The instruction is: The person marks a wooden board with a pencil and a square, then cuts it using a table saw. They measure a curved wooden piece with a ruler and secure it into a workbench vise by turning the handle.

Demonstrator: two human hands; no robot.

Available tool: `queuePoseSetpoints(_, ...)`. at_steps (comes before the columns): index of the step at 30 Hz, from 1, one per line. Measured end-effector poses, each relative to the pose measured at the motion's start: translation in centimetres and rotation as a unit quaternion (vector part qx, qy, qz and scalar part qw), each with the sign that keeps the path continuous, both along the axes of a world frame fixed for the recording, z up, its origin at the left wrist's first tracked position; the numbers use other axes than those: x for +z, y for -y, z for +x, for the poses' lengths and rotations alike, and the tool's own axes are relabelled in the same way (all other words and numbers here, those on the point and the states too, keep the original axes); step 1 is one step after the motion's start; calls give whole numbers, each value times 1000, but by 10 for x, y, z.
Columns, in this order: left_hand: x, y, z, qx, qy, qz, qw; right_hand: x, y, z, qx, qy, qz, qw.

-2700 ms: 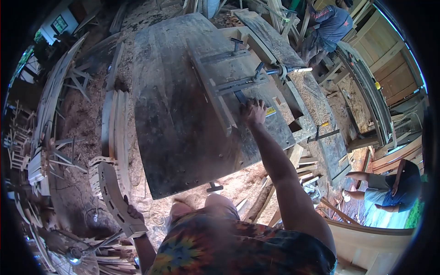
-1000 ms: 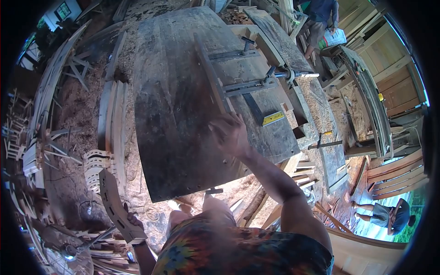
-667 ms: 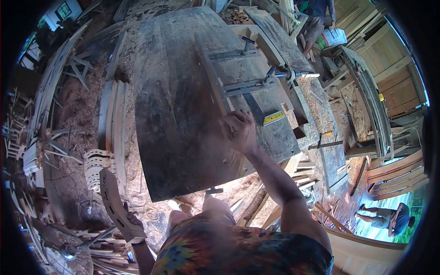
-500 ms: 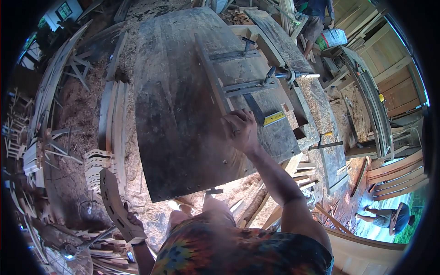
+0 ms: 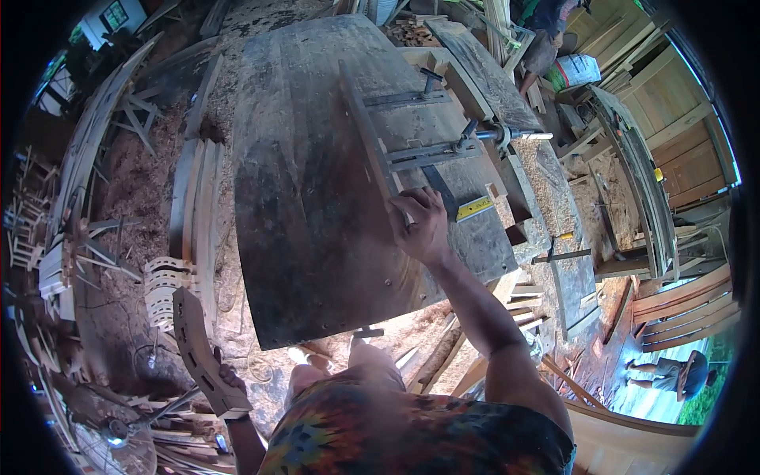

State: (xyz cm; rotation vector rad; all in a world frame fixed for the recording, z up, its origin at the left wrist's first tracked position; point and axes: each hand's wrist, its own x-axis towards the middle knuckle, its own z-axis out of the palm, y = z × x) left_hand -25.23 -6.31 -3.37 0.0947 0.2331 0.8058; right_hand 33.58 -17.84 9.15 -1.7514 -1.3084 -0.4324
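Observation:
My right hand (image 5: 419, 224) reaches over the big dark machine table (image 5: 301, 198) and grips the near end of a long wooden fence strip (image 5: 366, 131) that runs away across the top. Just right of the hand lies a metal square with a yellow label (image 5: 473, 207). Metal clamp bars (image 5: 423, 150) cross the table beyond it. Low at my left side, my left hand (image 5: 229, 384) holds a curved, notched wooden piece (image 5: 196, 352) by its lower end, upright over the sawdust floor.
Curved wooden parts are stacked on the floor at the left (image 5: 170, 289). Planks lean beside the table (image 5: 194, 214). Sawdust covers the ground. One person stands at the far top right (image 5: 546, 43), another bends over at the lower right (image 5: 669, 372).
My right hand left the clamp area, swung back toward me and closed on the near end of the fence strip. The person at the lower right walked farther away. My left hand kept still.

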Motion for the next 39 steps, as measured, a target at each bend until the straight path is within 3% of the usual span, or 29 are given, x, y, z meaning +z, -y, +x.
queuePoseSetpoints(9,8,0,7,1,-14,-12,1000,8,12,1,-25,-18,-12,999)
queuePoseSetpoints(11,5,-5,2,-18,-56,13,998,1,25,14,-59,15,13,998)
queuePoseSetpoints(12,-14,-18,-13,-63,-65,65,994,-10,35,24,-81,-45,37,995)
queuePoseSetpoints(13,-10,-15,-10,-36,-135,80,987,-25,48,28,-104,-112,56,987)
queuePoseSetpoints(14,15,-12,3,-4,-285,89,954,-17,59,22,-120,-173,80,974)
queuePoseSetpoints(15,1,-17,2,41,-245,-4,969,-18,76,20,-166,-203,52,964)
queuePoseSetpoints(16,24,-21,17,-26,-294,109,949,-23,95,21,-211,-226,27,951)
queuePoseSetpoints(17,27,-22,30,48,-380,78,921,-34,113,22,-236,-224,25,945)
queuePoseSetpoints(18,39,-27,40,-53,-367,163,914,-46,129,20,-262,-220,23,939)
queuePoseSetpoints(19,28,-39,42,-45,-436,173,882,-51,142,10,-275,-241,24,931)
queuePoseSetpoints(21,43,-50,77,-69,-471,213,853,-64,166,-13,-304,-240,30,921)
queuePoseSetpoints(22,28,-60,83,-91,-497,364,782,-68,175,-31,-312,-246,24,917)
queuePoseSetpoints(24,-4,-80,96,-49,-530,626,570,-70,190,-65,-337,-220,-11,916)
queuePoseSetpoints(25,4,-76,120,-63,-553,628,545,-86,204,-77,-327,-171,-62,927)
queuePoseSetpoints(26,13,-72,146,-77,-575,629,518,-86,202,-100,-387,-299,-94,867)
queuePoseSetpoints(27,26,-60,174,-77,-547,558,620,-106,205,-122,-357,-429,-25,829)
queuePoseSetpoints(28,29,-57,189,-85,-524,520,669,-157,216,-135,-294,-458,17,839)
queuePoseSetpoints(29,33,-54,204,-90,-501,479,715,-187,217,-154,-344,-525,-102,772)
queuePoseSetpoints(30,31,-55,211,-98,-509,486,704,-213,212,-176,-332,-609,-161,702)
queuePoseSetpoints(32,41,-55,217,-110,-511,494,695,-246,191,-221,-243,-766,-156,574)
queuePoseSetpoints(34,68,-63,216,-310,-632,464,538,-272,160,-253,-244,-782,-158,551)
queuePoseSetpoints(36,49,-90,211,-268,-598,616,438,-318,137,-269,-314,-729,-146,590)
queuePoseSetpoints(38,57,-95,212,-320,-622,651,294,-349,125,-266,-276,-806,10,524)
queuePoseSetpoints(39,50,-101,211,-322,-600,657,323,-353,115,-263,-269,-820,82,498)
